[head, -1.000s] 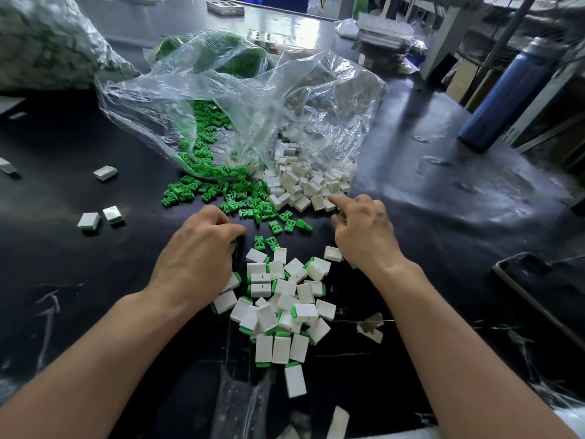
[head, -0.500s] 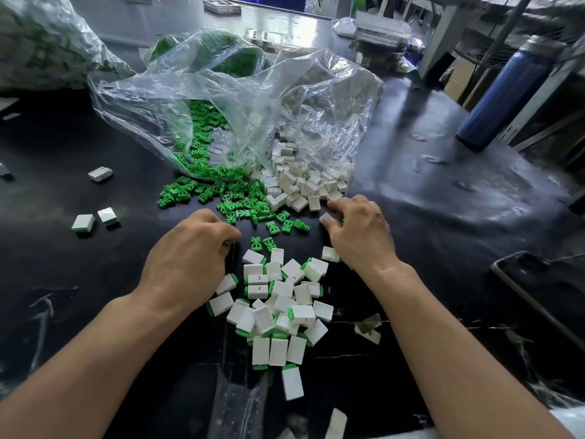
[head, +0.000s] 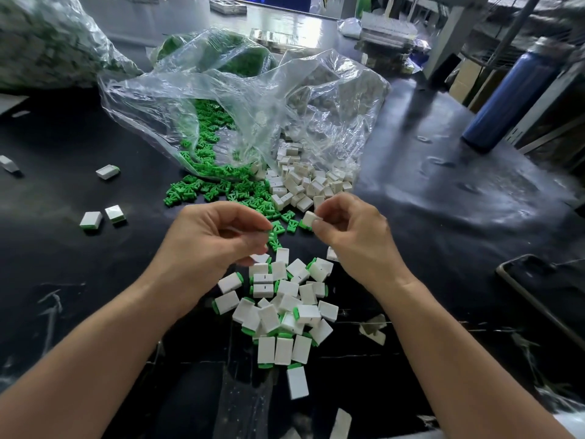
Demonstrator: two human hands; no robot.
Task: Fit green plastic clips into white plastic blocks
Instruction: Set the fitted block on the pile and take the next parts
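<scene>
The step in hand looks like pairing one clip with one block. The right hand (head: 351,236) pinches a single white block (head: 309,218) between thumb and forefinger, lifted off the desk (head: 443,217). The left hand (head: 218,239) sits just beside it at nine o'clock, fingers curled, thumb and forefinger drawn together. A speck of green shows at its fingertips, but I cannot tell whether that is a clip held or one lying on the desk behind. The two hands are near each other but not touching. The next move, as I judge it, calls for turning the block so its open end faces the left hand, lining a clip up squarely and pressing it home. If the left hand holds nothing, it must first pick one from the loose green clips (head: 221,190) at twelve o'clock. The unfilled white blocks (head: 304,185) lie at one o'clock from the hands, spilling from the mouth of a clear plastic bag (head: 253,99). The finished pieces (head: 278,305) are heaped at six o'clock, right between the wrists, and could get knocked about. A few stray pieces (head: 91,219) sit at nine o'clock and a blue bottle (head: 512,90) at two o'clock, both well apart from the work.
</scene>
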